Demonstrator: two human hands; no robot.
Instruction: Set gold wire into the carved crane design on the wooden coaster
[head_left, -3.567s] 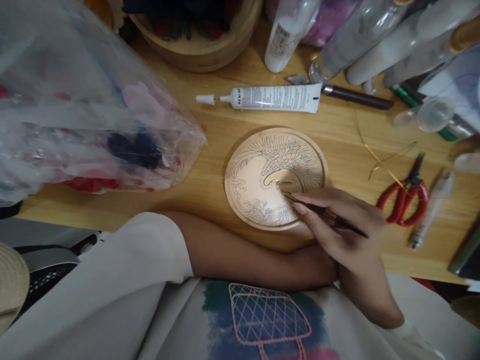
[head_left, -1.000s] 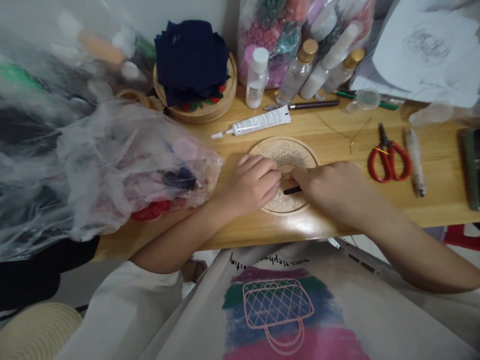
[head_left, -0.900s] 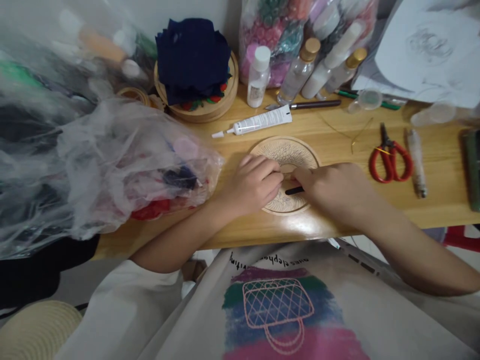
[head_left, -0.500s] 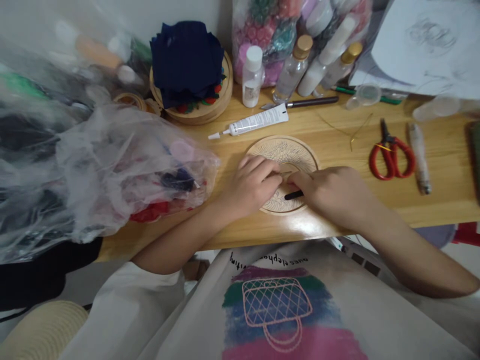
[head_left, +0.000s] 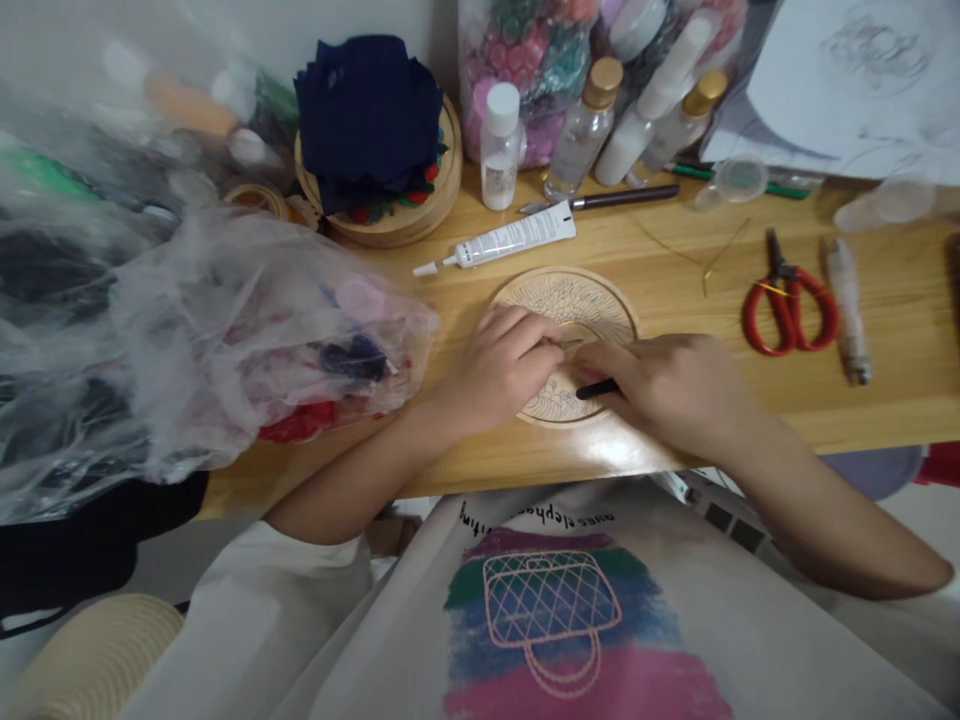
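Note:
A round wooden disc with a fine line drawing lies on the wooden table near its front edge. My left hand rests on the disc's left half, fingertips pinched on a thin gold wire at the disc's middle. My right hand lies over the disc's right half and grips black tweezers, whose tip points at my left fingertips. Both hands hide much of the drawing.
A white glue tube lies behind the disc. Red-handled pliers and loose gold wire lie to the right. Bottles and a round wooden box of dark fabric stand at the back. A big plastic bag fills the left.
3.6 s ago my right hand alone worked the disc with tweezers, seen close up. Since then the view has pulled back and my left hand has come onto the disc; over the last second the hands hardly move.

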